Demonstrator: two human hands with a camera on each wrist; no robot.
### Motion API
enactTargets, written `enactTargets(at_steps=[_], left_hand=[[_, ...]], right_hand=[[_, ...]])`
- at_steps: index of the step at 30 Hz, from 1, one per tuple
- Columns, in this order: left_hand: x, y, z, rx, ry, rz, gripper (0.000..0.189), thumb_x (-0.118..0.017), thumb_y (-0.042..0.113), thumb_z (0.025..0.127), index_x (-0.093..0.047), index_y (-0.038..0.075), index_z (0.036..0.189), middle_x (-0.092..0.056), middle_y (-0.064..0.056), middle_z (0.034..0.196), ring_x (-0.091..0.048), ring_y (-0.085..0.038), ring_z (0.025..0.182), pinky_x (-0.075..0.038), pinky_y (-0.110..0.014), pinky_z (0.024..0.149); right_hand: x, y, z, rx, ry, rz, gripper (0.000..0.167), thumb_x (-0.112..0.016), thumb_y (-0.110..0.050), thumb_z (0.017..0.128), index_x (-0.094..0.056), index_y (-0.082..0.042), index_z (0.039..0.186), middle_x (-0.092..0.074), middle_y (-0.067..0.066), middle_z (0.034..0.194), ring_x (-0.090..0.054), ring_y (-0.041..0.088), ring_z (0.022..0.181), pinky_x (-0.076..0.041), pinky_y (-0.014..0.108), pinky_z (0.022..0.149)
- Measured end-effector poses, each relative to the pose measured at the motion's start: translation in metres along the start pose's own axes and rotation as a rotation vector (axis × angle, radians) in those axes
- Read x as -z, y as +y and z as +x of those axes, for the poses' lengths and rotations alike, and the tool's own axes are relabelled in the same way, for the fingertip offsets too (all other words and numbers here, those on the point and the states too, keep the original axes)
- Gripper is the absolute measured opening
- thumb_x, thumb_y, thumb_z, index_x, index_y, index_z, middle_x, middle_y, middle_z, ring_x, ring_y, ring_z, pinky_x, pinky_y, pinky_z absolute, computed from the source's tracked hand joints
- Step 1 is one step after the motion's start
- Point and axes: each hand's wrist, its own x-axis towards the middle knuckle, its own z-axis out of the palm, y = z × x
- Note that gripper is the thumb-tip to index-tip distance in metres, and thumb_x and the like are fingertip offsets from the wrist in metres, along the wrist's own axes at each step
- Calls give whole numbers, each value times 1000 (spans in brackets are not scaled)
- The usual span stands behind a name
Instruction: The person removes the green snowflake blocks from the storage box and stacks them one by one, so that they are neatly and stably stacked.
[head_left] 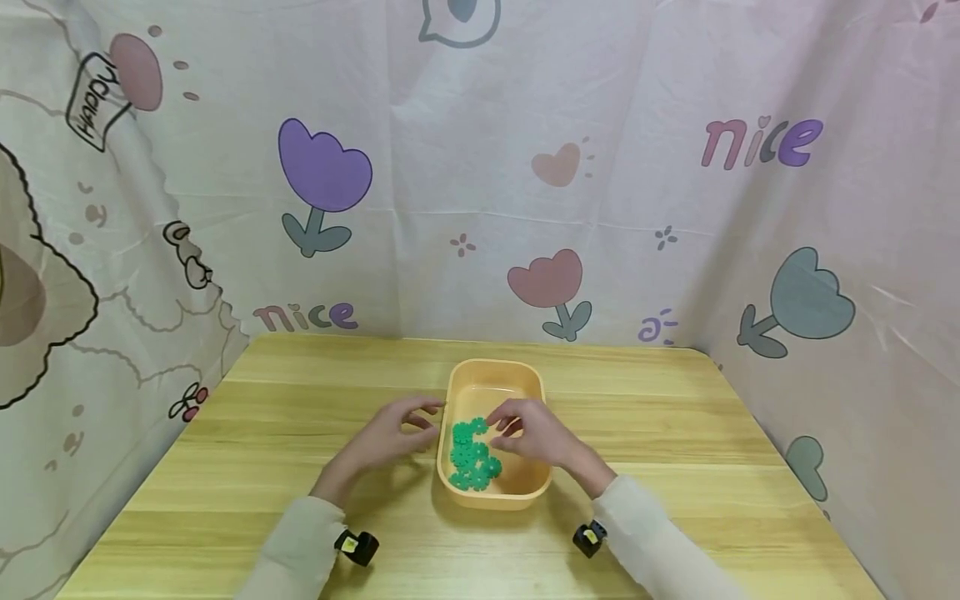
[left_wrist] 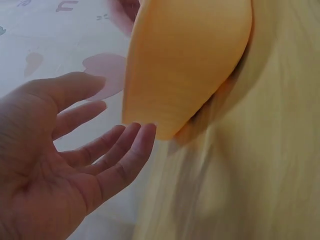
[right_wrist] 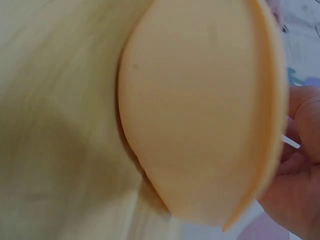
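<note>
Green pieces (head_left: pixel 467 455) are left, none seen lifted, in the tray (head_left: pixel 498 375), left hand (head_left: pixel 393 432) and right hand (head_left: pixel 536 429) held fingers apart.

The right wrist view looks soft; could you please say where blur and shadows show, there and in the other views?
Right wrist view: the orange tray's rim is smeared, a broad shadow on the wooden tabletop; left wrist view: streaky wood grain, shadow beside the tray; head view: sharper, faint shadow by the tray.
</note>
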Motion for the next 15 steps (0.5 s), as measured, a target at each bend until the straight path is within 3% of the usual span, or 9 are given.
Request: enactTargets(at_steps=[7,15], left_hand=[[-10,0,1,1,-38,-104,48,-66,10,99,-53,-3,144,-55,-29,135,-67,-28,104,-67,-31,75],[-11,1,-1,-6,-59,-158,48,-65,4,98,-52,-7,143,-53,-31,130,-68,-28,94,-68,-36,72]], right_hand=[[-24,-7,15,-7,-117,-43,21,-80,-1,86,-75,4,105,-76,17,101,-73,23,87,-61,18,77],[-40,-15,25,34,-187,-174,19,-80,0,86,-76,0,105,-76,13,106,-72,25,93,-63,26,81]])
